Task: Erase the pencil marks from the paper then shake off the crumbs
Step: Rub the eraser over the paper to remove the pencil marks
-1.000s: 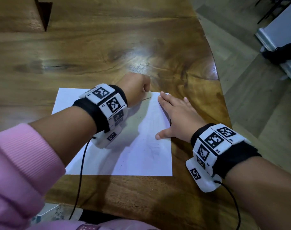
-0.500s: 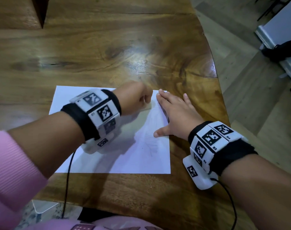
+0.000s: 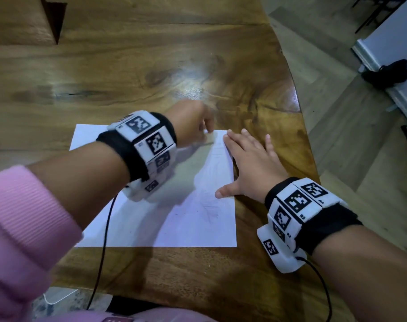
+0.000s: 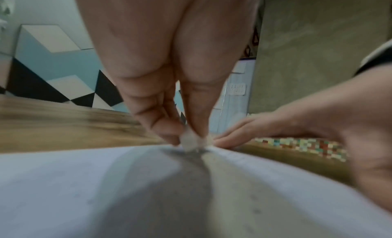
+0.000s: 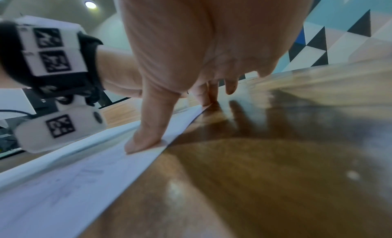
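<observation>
White paper (image 3: 174, 224) bears faint pencil marks (image 3: 210, 209).

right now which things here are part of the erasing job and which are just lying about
In the job:
paper, faint pencil marks
eraser, pinched in left hand
right hand, flat on the paper edge

Lying about:
table
black bundle on the floor

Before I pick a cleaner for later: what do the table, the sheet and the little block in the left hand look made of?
Table: seemingly solid wood, glossy finish; grain, knots and glare show.
Sheet: thin matte white paper with faint pencil lines.
Block pinched by the left hand: pale, probably a rubber or vinyl eraser; too blurred to be sure.
</observation>
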The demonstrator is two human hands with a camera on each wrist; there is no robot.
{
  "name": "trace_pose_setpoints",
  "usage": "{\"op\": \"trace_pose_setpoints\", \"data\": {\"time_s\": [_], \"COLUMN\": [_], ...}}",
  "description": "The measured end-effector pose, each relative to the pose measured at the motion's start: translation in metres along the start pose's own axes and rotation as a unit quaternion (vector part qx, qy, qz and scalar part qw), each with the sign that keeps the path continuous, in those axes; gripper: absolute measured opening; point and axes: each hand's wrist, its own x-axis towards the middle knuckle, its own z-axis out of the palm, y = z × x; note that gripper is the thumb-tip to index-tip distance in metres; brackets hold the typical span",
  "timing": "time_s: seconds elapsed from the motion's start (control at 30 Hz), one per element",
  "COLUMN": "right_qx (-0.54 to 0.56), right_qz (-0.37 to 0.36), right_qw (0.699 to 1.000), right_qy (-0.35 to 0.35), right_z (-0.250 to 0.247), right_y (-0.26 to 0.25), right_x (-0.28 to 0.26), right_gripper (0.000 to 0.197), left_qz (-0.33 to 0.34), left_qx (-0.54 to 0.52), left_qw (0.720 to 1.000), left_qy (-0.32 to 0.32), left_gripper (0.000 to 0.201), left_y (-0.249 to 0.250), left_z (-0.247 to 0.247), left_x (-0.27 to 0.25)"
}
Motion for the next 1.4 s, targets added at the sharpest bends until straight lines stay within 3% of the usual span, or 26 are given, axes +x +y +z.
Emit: {"op": "trace_pose_setpoints", "data": {"time_s": [0.07,0.13,0.27,0.3,0.4,0.47,0.63,0.67,0.77,0.8,0.87,0.97,1.0,1.07,1.13,1.2,1.4], "right_qx": [-0.007,-0.014,-0.012,-0.011,-0.014,-0.015,-0.01,-0.006,0.001,0.003,0.006,0.018,0.021,0.023,0.022,0.024,0.036], "right_qz": [0.0,0.0,-0.002,-0.002,-0.001,0.001,-0.001,-0.002,-0.001,0.001,0.001,0.002,0.003,0.003,0.003,0.006,0.009], "right_qw": [1.0,1.0,1.0,1.0,1.0,1.0,1.0,1.0,1.0,1.0,1.0,1.0,1.0,1.0,1.0,1.0,0.999], "right_qy": [0.0,0.0,0.004,0.003,-0.002,-0.002,0.001,0.001,0.0,0.001,0.003,0.008,0.008,0.006,0.006,0.008,0.008], "right_z": [-0.001,-0.001,-0.001,0.0,0.0,-0.001,-0.002,-0.002,-0.002,-0.001,-0.001,0.001,0.001,0.001,0.001,0.001,0.001], "right_y": [0.0,-0.001,0.0,0.0,0.0,0.0,-0.001,-0.001,-0.001,0.0,-0.001,0.001,0.001,0.001,0.002,0.002,0.002], "right_x": [0.0,0.0,-0.001,-0.001,-0.001,-0.001,0.0,0.0,-0.001,0.0,0.0,0.0,0.0,0.001,0.001,0.002,0.002], "right_gripper": [0.122,0.122,0.123,0.123,0.122,0.122,0.122,0.122,0.122,0.122,0.123,0.123,0.123,0.123,0.124,0.124,0.124], "left_qz": [0.001,0.012,0.029,0.029,0.028,0.028,0.059,0.057,0.029,0.027,0.042,0.058,0.055,0.039,0.019,0.008,0.063], "left_qx": [-0.009,-0.019,-0.003,0.0,-0.011,-0.002,0.013,0.002,-0.01,-0.005,-0.002,0.007,0.008,0.006,0.008,0.005,-0.001], "left_qw": [0.999,0.999,0.992,0.991,0.999,0.999,0.985,0.988,0.999,0.998,0.999,0.993,0.991,0.996,1.0,1.0,0.996], "left_qy": [0.039,0.029,-0.126,-0.13,-0.012,0.017,-0.159,-0.141,0.021,0.049,0.026,-0.104,-0.121,-0.082,-0.002,0.026,-0.071], "left_gripper": [0.015,0.013,0.013,0.013,0.013,0.013,0.013,0.013,0.012,0.012,0.011,0.012,0.013,0.015,0.016,0.016,0.012], "left_y": [0.004,0.003,-0.005,-0.005,0.0,0.006,-0.003,-0.004,0.0,0.003,0.004,0.001,0.001,0.003,0.007,0.011,0.007], "left_z": [0.002,0.005,0.007,0.006,0.003,0.004,0.01,0.01,0.01,0.01,0.011,0.01,0.009,0.008,0.007,0.008,0.015], "left_x": [0.006,0.002,-0.015,-0.013,0.003,0.006,-0.017,-0.016,-0.002,0.0,-0.001,-0.013,-0.014,-0.009,0.004,0.012,-0.014]}}
